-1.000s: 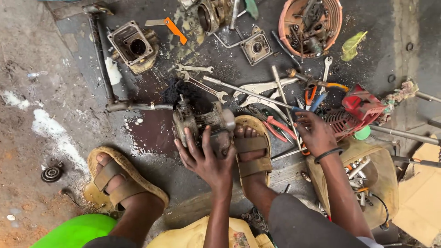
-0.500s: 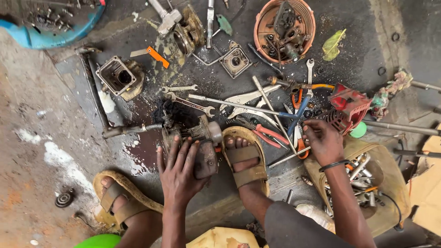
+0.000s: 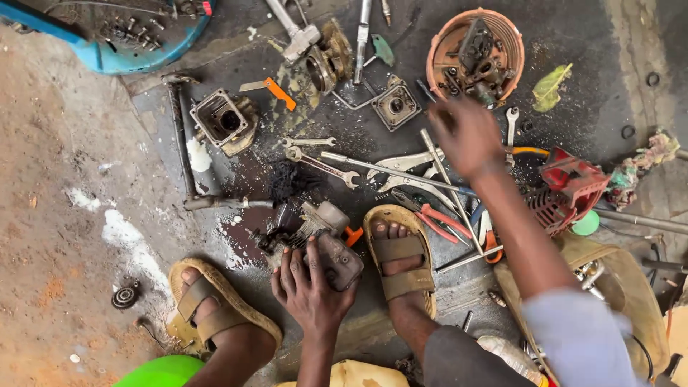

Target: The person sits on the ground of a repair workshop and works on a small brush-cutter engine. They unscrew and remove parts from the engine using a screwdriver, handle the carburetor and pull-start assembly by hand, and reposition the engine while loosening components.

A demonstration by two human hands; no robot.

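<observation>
My left hand (image 3: 309,290) grips a greasy grey engine part (image 3: 315,240) that rests on the oily dark floor between my two sandalled feet (image 3: 398,261). My right hand (image 3: 466,136), blurred by motion, is stretched out over the tool pile, fingers spread and holding nothing. It hovers just below an orange round bowl (image 3: 438,44) of dark metal parts. Under that hand lie spanners (image 3: 322,166), long rods and red-handled pliers (image 3: 441,215).
A square grey engine housing (image 3: 222,122) lies at the left, a small square cover (image 3: 394,106) in the middle. A blue tub (image 3: 107,50) sits top left, a red engine cover (image 3: 570,186) at the right, an orange-handled tool (image 3: 272,89) near the housing, a metal pipe (image 3: 179,136) beside it.
My right hand has lifted from the tools by the red cover and swung up toward the orange bowl. My left hand stays on the engine part, which has tilted slightly.
</observation>
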